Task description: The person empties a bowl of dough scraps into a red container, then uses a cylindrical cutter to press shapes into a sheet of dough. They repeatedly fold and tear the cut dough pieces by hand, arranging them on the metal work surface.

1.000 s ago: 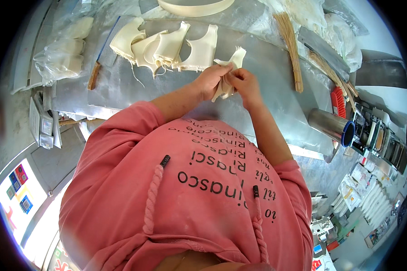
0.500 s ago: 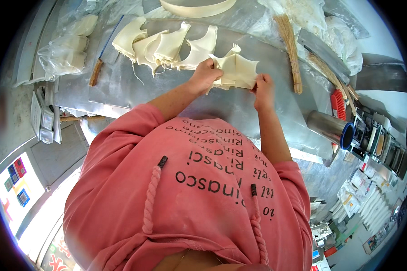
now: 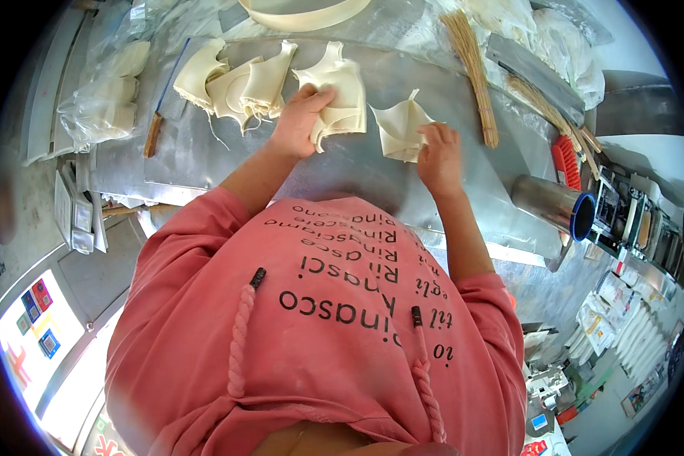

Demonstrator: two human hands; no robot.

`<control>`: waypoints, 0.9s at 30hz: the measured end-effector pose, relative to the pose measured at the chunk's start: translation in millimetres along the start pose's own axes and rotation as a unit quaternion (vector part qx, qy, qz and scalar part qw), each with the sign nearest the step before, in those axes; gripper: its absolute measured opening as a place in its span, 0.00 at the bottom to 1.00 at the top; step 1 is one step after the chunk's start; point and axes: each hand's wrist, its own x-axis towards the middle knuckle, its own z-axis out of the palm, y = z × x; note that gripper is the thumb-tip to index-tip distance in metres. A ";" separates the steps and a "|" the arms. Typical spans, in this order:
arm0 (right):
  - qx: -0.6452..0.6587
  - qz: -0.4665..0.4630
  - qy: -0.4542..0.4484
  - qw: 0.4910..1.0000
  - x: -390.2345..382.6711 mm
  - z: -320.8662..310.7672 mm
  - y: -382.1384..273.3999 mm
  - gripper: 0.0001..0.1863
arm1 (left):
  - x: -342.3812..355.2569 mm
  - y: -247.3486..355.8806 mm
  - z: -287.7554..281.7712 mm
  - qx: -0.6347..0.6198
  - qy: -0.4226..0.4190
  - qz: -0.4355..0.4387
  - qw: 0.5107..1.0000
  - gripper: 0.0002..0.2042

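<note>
Pale cream, dough-like sheets with cut-out curves and ragged edges lie on a metal worktop. My left hand (image 3: 300, 121) is closed on the lower left edge of one folded dough sheet (image 3: 346, 91), thumb on top. To the right of it, apart by a small gap, a smaller dough piece (image 3: 397, 131) with pointed corners is pinched at its right edge by my right hand (image 3: 439, 159). Left of my hands lie more dough sheets, a middle one (image 3: 266, 80) and a far left one (image 3: 197, 76), with thin strands hanging from them.
The metal worktop (image 3: 182, 152) spans the far side. A blue-and-wood stick tool (image 3: 152, 135) and bagged pale blocks (image 3: 114, 99) are at left. Up top is a curved cream band (image 3: 304, 21). Straw brushes (image 3: 471, 76), a red brush (image 3: 565, 161) and a metal cylinder (image 3: 547, 204) stand right.
My left hand has let go of the small piece and moved left onto the neighbouring sheet. That sheet now lies nearer and flatter. The small piece stays in my right hand.
</note>
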 end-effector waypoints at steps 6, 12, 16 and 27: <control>0.110 0.122 -0.127 0.978 -2.6 21.1 8.7 0.07 | 45.6 -58.4 17.3 0.182 -0.119 -0.141 0.966 0.17; -0.056 0.172 -0.378 0.908 2.4 -19.3 13.5 0.07 | 32.1 -32.7 -1.0 0.333 -0.118 -0.099 0.930 0.18; -0.013 0.158 -0.286 0.945 11.6 -19.1 7.8 0.08 | 23.5 -27.1 -0.4 0.235 -0.050 -0.114 0.964 0.19; -0.135 0.060 -0.178 0.973 34.4 25.8 -9.7 0.34 | 2.0 -24.0 -48.3 0.376 -0.078 -0.135 0.913 0.18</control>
